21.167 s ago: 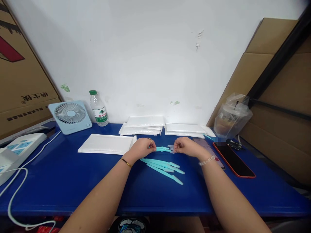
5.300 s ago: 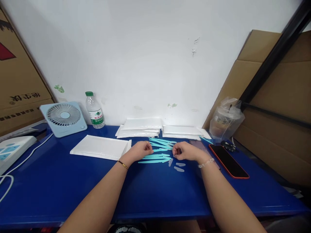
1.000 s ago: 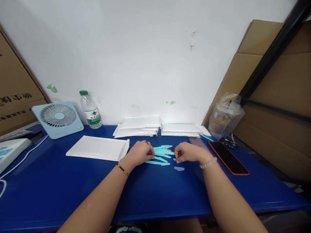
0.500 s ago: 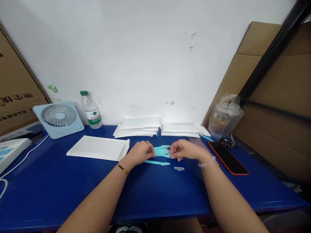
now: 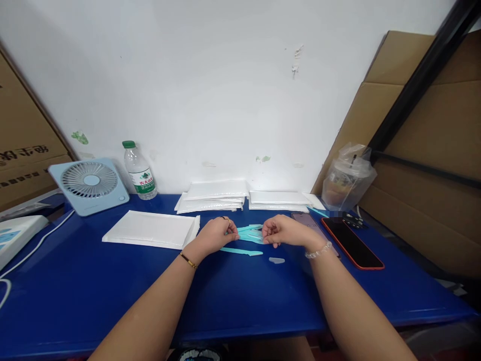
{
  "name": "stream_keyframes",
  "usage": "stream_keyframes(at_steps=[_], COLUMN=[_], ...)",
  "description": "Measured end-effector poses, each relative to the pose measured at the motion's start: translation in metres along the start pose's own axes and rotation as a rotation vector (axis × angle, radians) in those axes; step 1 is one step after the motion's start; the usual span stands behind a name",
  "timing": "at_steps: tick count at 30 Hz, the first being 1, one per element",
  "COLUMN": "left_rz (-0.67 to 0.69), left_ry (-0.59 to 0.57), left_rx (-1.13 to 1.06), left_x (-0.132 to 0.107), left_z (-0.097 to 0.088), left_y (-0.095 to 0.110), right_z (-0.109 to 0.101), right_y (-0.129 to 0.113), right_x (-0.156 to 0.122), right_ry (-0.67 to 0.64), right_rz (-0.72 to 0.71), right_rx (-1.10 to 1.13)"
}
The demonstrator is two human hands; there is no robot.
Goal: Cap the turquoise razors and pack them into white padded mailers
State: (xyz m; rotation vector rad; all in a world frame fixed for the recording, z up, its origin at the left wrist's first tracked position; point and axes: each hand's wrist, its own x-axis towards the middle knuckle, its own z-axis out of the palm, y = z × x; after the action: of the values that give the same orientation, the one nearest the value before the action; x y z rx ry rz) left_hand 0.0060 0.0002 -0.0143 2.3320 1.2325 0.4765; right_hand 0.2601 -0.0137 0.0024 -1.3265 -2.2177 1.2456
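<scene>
Several teal eyebrow razors lie bunched on the blue table between my two hands. My left hand is closed, thumb and forefinger pinching the handle of one razor. At the blade end of the bunch, the thumb and fingers of my right hand are pinched together; whether they grip the blade itself or a clear cover is too small to tell. One more teal razor lies just nearer to me, its blade end pointing right. Beside it rests a small translucent blade cover.
A white padded envelope lies left of my hands. Stacks of white envelopes stand against the wall. On the right are an orange-cased phone, another phone and a bagged drink cup. A fan and bottle stand back left.
Both hands stay at nearly the same spot over the razors, with only slight finger movement. The loose razor and the translucent cover have not moved on the table.
</scene>
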Motion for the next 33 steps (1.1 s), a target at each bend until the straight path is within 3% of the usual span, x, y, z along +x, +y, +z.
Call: stream_keyframes(at_steps=[15,20,23,26,29,33], left_rz=[0.027,0.032,0.146,0.223,0.211,0.217], left_ry=[0.057,0.204,0.044,-0.131,-0.157,-0.171], left_rx=[0.018,0.07,0.125,0.202,0.251,0.26], left_x=[0.001,-0.003,-0.009,-0.014,-0.013,-0.011], left_z=[0.008,0.001,-0.003,0.0,0.004,0.003], left_y=[0.013,0.015,0.014,0.014,0.016,0.018], right_z=[0.013,0.006,-0.001,-0.005,-0.001,0.006], right_y=[-0.006,0.0,-0.002,-0.008,-0.013,-0.014], right_x=[0.009,0.009,0.001,-0.01,-0.014,-0.011], right_ry=[0.052,0.185,0.25,0.04,-0.181,-0.184], right_rz=[-0.097,-0.088,-0.086,-0.028,0.079,0.078], right_rx=[-0.049,-0.143,-0.214,-0.279,-0.355,-0.392])
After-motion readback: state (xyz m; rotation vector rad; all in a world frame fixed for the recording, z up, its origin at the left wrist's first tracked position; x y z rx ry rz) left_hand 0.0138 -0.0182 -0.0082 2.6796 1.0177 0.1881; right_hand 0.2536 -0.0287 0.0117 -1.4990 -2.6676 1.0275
